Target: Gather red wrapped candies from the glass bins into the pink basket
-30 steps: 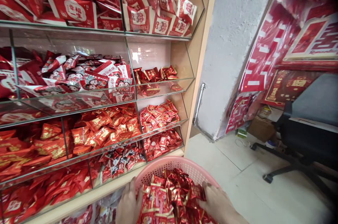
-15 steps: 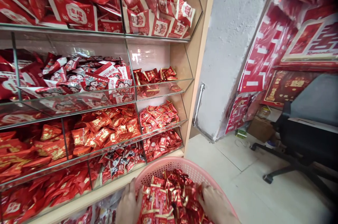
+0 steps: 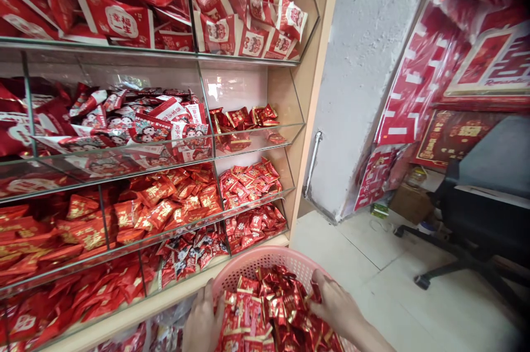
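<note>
1. Fingers (image 3: 202,295) of your left hand (image 3: 199,320) point away from you at the left rim of the basket (image 3: 285,252); its back faces up and the thumb lies inward, beside the packets (image 3: 248,313).
2. You can't tell whether that hand clasps the rim, since its underside is hidden.
3. Your right hand (image 3: 330,301) comes in from the lower right, forearm slanting, over the basket's right side. Its fingers are bent and spread from the thumb in a fairly narrow gap; you can't tell whether a packet is held there.
4. Count two hands, well apart, with the heap between them.
5. Count one basket, pink and perforated, low before you, just beside the rack (image 3: 317,37).
6. The packets in it are red and gold, heaped and overlapping, too many to count.
7. On the rack's right side you see four compartments, one above another, each holding red goods (image 3: 248,175).
8. To your right: one chair (image 3: 492,203), one cardboard box (image 3: 409,203) near it, and one white pipe (image 3: 313,161) against the pillar (image 3: 364,75).
</note>
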